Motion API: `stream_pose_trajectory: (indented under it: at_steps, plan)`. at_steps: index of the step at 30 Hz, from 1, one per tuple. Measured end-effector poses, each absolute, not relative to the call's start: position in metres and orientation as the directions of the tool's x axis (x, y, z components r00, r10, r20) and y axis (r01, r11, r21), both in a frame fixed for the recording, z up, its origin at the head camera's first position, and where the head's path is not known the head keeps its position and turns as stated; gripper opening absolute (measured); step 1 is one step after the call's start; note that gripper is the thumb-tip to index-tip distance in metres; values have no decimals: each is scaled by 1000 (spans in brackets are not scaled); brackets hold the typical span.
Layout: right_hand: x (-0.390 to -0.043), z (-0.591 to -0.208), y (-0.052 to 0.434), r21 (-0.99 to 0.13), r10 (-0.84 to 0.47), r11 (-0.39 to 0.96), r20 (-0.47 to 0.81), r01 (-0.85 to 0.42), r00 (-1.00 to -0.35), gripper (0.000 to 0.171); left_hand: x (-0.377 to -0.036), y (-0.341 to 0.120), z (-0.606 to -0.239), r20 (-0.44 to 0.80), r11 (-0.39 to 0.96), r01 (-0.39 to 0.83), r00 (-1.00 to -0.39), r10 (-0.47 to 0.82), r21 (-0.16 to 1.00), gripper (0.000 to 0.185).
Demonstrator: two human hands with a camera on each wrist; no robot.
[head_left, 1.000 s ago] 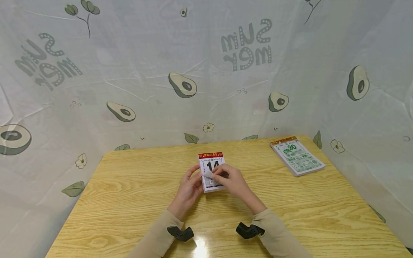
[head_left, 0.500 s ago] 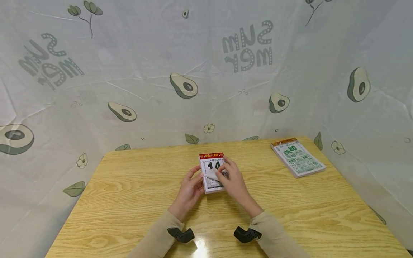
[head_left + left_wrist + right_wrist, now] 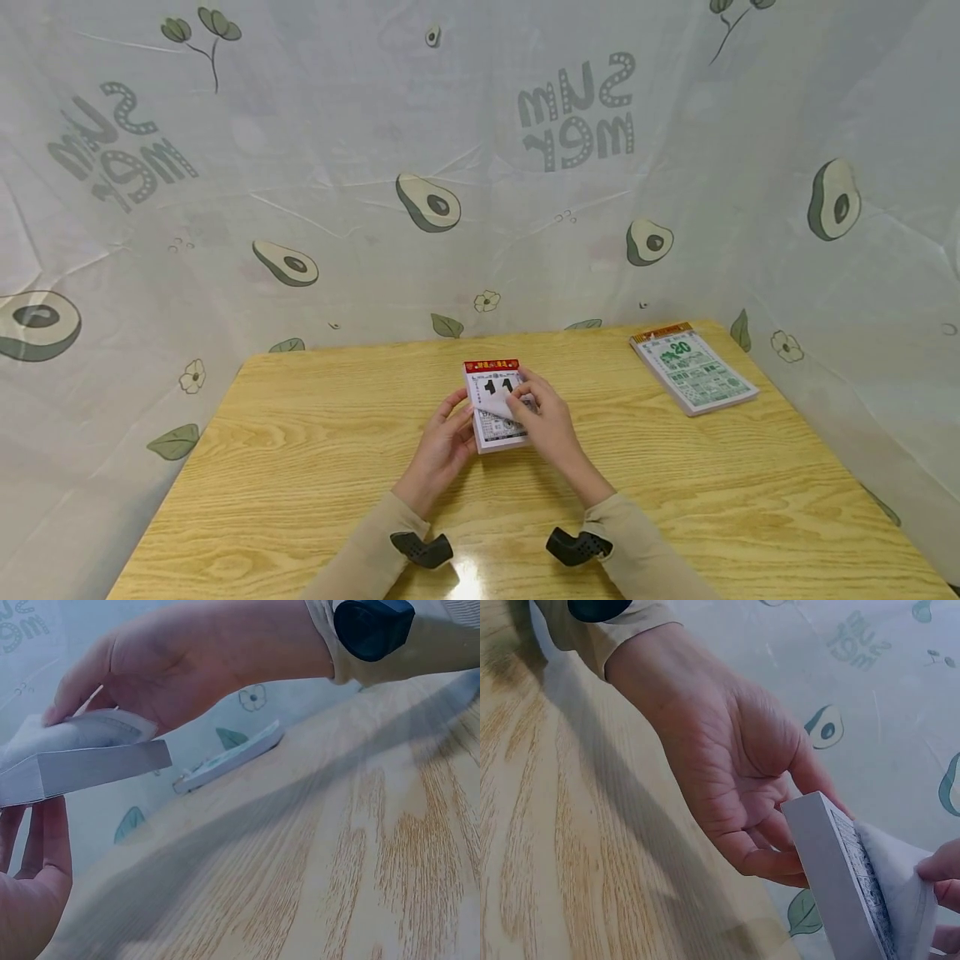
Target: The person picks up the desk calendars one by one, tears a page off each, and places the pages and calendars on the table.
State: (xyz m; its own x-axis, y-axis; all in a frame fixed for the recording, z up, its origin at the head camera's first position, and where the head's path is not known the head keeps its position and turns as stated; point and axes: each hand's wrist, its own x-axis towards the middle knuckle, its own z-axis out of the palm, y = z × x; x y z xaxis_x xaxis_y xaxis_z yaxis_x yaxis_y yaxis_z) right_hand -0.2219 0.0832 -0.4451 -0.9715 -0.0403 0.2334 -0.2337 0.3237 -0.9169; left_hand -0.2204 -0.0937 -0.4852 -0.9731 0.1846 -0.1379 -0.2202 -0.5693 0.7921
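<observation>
Curling page [image 3: 493, 403], higher than before

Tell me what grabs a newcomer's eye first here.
Probably the red-topped calendar in the middle, which the left hand holds while the right hand pinches a lifted page. Next, the green-printed calendar toward the back right of the table, then avocado prints on the backdrop.

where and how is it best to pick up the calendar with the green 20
Probably pinch the calendar across its two long edges, about midway, coming from above and the near end. It lies flat on the table with no gap visible beneath, but it looks thick enough to be held by its sides, and the curtain rises close behind its far end.
</observation>
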Motion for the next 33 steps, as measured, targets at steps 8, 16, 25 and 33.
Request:
stream_pose_trajectory:
  at_steps: [8,16,25,33]
  plan:
    - [-223,-441,86,-971,20,137,201,-197,-979,13,-221,-94,-487,-137,-585,-222,-973,187,780,35]
    - [-226,-442,91,-980,64,117,171,-163,-983,13,-221,-94,-488,-130,-580,-207,-976,173,788,37]
    - [-228,-445,93,-981,104,126,160,-146,-982,13,-221,-94,-488,-131,-592,-201,-979,159,780,35]
    - [-230,-445,94,-990,129,94,121,-110,-984,13,-222,-93,-489,-119,-593,-180,-983,141,784,35]
